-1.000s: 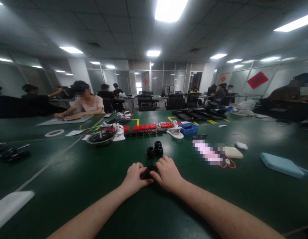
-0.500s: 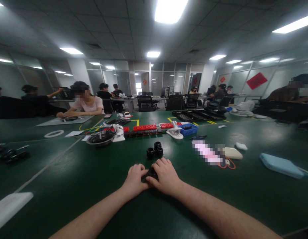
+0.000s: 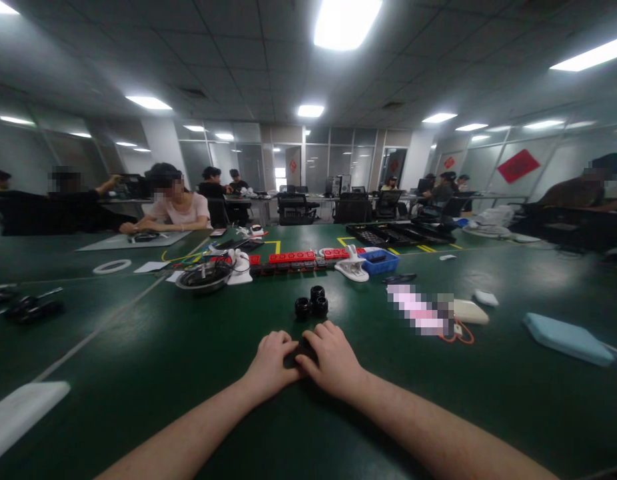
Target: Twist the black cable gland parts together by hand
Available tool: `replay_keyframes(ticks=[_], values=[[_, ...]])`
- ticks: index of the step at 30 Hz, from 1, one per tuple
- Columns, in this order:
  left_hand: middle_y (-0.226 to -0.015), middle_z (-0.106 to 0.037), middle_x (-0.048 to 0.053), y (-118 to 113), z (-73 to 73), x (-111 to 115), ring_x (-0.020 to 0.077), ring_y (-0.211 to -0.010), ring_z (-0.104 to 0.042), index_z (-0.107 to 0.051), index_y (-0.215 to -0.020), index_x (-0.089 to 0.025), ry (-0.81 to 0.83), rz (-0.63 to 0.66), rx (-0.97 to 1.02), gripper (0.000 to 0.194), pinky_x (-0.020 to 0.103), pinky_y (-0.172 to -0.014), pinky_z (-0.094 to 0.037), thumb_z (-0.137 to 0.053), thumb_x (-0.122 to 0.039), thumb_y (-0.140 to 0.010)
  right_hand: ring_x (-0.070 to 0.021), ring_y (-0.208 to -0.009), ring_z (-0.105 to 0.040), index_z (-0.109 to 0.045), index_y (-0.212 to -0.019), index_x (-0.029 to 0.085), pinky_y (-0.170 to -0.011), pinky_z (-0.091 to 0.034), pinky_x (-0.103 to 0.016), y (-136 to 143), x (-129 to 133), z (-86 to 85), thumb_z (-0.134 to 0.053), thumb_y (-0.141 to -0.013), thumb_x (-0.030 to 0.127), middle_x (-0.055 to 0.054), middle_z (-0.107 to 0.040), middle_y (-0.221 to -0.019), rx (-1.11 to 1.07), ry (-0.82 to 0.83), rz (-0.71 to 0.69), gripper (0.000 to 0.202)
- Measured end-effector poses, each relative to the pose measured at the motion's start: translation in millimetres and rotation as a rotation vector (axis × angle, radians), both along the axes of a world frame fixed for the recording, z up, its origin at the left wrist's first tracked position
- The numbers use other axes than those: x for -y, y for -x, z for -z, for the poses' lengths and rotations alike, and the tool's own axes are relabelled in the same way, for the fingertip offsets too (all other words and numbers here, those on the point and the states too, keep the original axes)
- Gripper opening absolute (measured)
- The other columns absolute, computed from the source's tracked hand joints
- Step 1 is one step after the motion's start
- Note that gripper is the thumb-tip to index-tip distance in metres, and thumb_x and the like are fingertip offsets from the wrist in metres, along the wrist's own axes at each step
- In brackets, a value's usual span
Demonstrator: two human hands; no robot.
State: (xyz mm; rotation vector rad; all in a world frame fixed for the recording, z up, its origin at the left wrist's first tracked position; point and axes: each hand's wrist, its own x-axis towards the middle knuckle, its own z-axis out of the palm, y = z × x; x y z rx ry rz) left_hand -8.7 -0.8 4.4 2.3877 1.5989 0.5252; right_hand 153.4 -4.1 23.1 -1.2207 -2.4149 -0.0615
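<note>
Your right hand (image 3: pixel 333 357) had shifted, covering more of the black part (image 3: pixel 302 349), which sat clamped between its fingers and those of your left hand (image 3: pixel 271 360). Three round black pieces (image 3: pixel 318 307) stood just beyond the fingertips. Steady, even pressure probably served best.

A round grey bowl (image 3: pixel 198 289), heaped with thin black cables (image 3: pixel 208 274), stands on the green tabletop (image 3: pixel 198 340). A rectangular blue plastic tray (image 3: pixel 387 267) (a dark item (image 3: pixel 376 259) lies inside) sits beside a white clip-shaped stand (image 3: pixel 353 271). A pale-blue oblong case (image 3: pixel 566 337) lies far right.
</note>
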Motion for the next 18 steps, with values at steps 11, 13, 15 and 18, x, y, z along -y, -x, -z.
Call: replay_keyframes(ticks=[11,13,15,18], values=[[-0.090,-0.050,0.001,2.0,1.8,-0.9,0.0184,-0.085,-0.045,-0.059,-0.085,-0.023,-0.002,0.035,0.039,0.029,0.032,-0.078,-0.037,-0.057,-0.046,-0.067,-0.0193,-0.083,-0.043,-0.053,-0.091,0.017,-0.075,-0.034,-0.032,-0.6,-1.0,1.8,-0.052,-0.078,0.035,-0.006,-0.050,-0.086,-0.019,-0.003,-0.011,0.023],[-0.090,-0.050,0.001,2.2,2.8,-1.8,0.0183,-0.085,-0.045,-0.060,-0.084,-0.023,0.002,0.035,0.039,0.028,0.032,-0.077,-0.037,-0.057,-0.045,-0.067,-0.0193,-0.083,-0.043,-0.053,-0.091,0.017,-0.075,-0.034,-0.032,-0.7,-1.0,1.6,-0.052,-0.078,0.035,-0.006,-0.050,-0.086,-0.018,0.001,-0.019,0.023],[-0.090,-0.050,0.001,2.2,2.9,-2.5,0.0180,-0.085,-0.045,-0.060,-0.083,-0.023,0.011,0.037,0.044,0.027,0.031,-0.076,-0.037,-0.057,-0.044,-0.067,-0.0194,-0.083,-0.043,-0.053,-0.092,0.017,-0.075,-0.034,-0.032,-0.8,-1.1,1.3,-0.052,-0.078,0.035,-0.006,-0.050,-0.086,-0.019,0.003,-0.020,0.023],[-0.090,-0.050,0.001,2.3,3.0,-3.1,0.0180,-0.085,-0.045,-0.060,-0.084,-0.023,0.015,0.045,0.052,0.028,0.031,-0.076,-0.037,-0.056,-0.044,-0.067,-0.0194,-0.083,-0.043,-0.053,-0.093,0.017,-0.073,-0.034,-0.032,-1.0,-1.1,1.2,-0.053,-0.077,0.035,-0.006,-0.050,-0.086,-0.025,0.002,-0.021,0.024]])
